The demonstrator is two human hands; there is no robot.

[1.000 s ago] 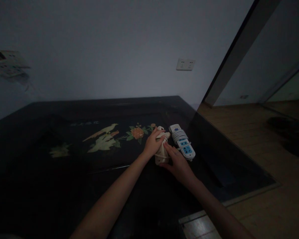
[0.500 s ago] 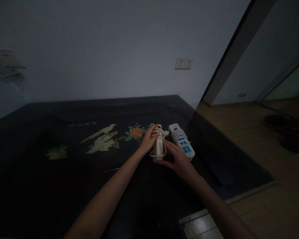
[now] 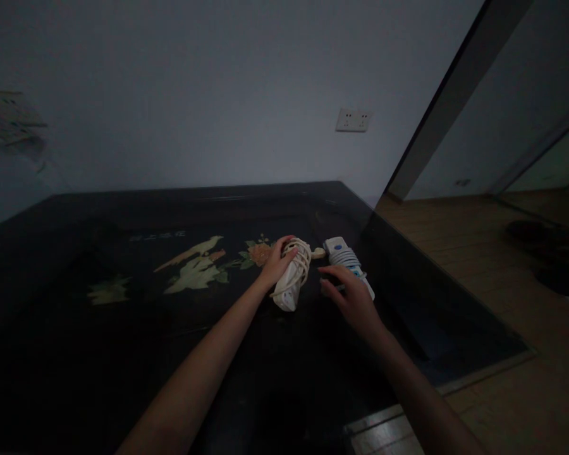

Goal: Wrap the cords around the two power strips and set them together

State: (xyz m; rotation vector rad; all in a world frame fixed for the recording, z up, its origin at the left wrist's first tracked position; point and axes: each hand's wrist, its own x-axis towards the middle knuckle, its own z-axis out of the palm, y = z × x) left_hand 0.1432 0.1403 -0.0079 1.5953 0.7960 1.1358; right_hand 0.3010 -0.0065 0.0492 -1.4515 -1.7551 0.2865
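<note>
A white power strip (image 3: 288,292) with its cream cord (image 3: 302,260) looped around it is tilted over the dark table. My left hand (image 3: 279,263) grips its far end from the left side. The cord's plug (image 3: 318,253) sticks out to the right of the coils. My right hand (image 3: 348,292) is apart from this strip, thumb and fingers spread with nothing between them. Behind and partly hidden by that hand lies a second power strip (image 3: 334,244), white with blue sockets, its grey cord (image 3: 345,257) wound around its middle.
The glossy black table (image 3: 180,208) carries a bird-and-flower picture (image 3: 194,272). A double wall socket (image 3: 353,120) sits on the wall behind. Another socket group (image 3: 12,117) is at the far left. Wooden floor (image 3: 455,240) lies to the right.
My right hand has let go of the cream-corded strip and drawn back to the right. The strip has turned, its near end swinging left, and its cord loops have loosened.
</note>
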